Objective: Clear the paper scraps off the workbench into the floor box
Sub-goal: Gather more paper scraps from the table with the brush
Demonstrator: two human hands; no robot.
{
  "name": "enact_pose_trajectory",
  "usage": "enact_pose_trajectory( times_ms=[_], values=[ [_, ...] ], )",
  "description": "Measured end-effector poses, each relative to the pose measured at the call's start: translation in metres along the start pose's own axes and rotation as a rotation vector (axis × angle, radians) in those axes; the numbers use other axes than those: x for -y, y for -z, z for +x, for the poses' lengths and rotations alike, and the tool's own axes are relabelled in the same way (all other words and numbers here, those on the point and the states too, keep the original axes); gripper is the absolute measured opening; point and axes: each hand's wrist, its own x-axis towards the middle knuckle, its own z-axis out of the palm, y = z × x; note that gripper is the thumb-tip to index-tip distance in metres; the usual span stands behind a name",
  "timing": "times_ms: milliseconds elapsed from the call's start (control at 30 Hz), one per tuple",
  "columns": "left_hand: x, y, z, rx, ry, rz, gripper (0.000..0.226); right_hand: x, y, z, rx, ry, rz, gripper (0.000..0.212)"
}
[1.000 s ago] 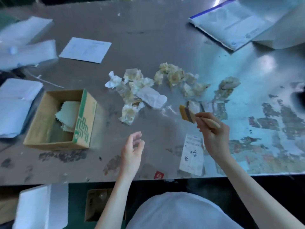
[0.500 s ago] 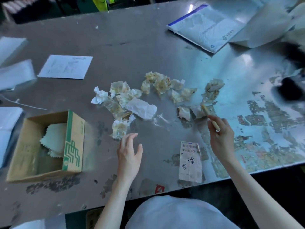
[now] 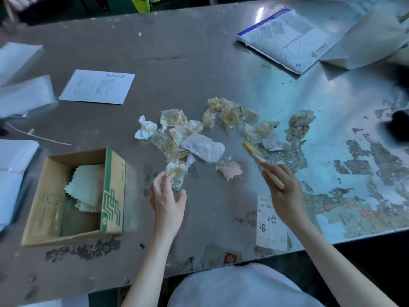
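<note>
Lying scraps: crumpled paper scraps (image 3: 199,138) clustered mid-workbench (image 3: 199,63).
Left hand (image 3: 168,200): fingers spread, tips touching the nearest scrap.
Right hand (image 3: 285,193): fist wrapped around a brush (image 3: 254,151), bristles pointing toward the pile.

Packing or mailing workshop, by the look of it. Worn metal worktop (image 3: 199,63), coating flaked off in patches right of the printed label (image 3: 271,227). Courier mailer bag (image 3: 287,38) far beyond the label. Open carton (image 3: 112,191) of pinked cloth swatches left of it; stacked white sheets (image 3: 15,160) further left.
</note>
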Motion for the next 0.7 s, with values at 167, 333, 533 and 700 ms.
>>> enact_pose_trajectory(
  times_ms=[167,333,533,700],
  values=[
    [0.003,-0.007,0.007,0.091,0.016,-0.031,0.045,-0.023,0.024,0.034,-0.176,-0.106,-0.106,0.024],
    [-0.004,-0.01,0.003,0.138,0.008,-0.031,0.044,-0.041,0.031,0.044,-0.119,-0.151,-0.195,0.024],
    [-0.011,-0.013,-0.003,0.19,-0.025,-0.07,0.041,-0.023,0.013,0.014,0.067,0.011,-0.114,0.02],
    [-0.017,-0.014,-0.007,0.256,-0.022,-0.124,0.042,-0.002,0.009,-0.003,0.157,0.059,0.004,0.019]
  ],
)
